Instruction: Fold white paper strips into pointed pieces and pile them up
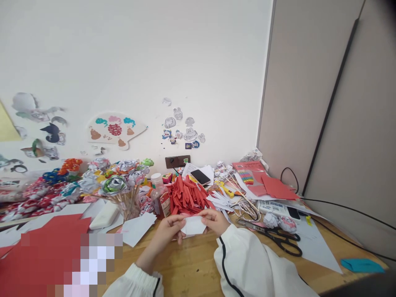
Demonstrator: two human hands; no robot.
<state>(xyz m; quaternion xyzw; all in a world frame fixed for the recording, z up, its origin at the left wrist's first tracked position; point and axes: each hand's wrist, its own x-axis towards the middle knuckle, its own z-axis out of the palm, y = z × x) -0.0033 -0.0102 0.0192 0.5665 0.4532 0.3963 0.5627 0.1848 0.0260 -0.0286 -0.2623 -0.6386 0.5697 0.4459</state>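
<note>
Between my two hands is a small white folded paper, held level above the wooden table. My left hand pinches its left end between thumb and fingers. At the opposite end, my right hand grips it the same way. The paper's corners look folded in, and its underside is hidden. Just behind the hands lies a heap of folded red paper strips. White paper strips spread out to the right of that heap.
Black-handled scissors lie right of my right sleeve. A bottle stands behind my left hand, near paper flowers on sticks. A phone rests at the back. Red paper sheets cover the left side; a white sheet lies right.
</note>
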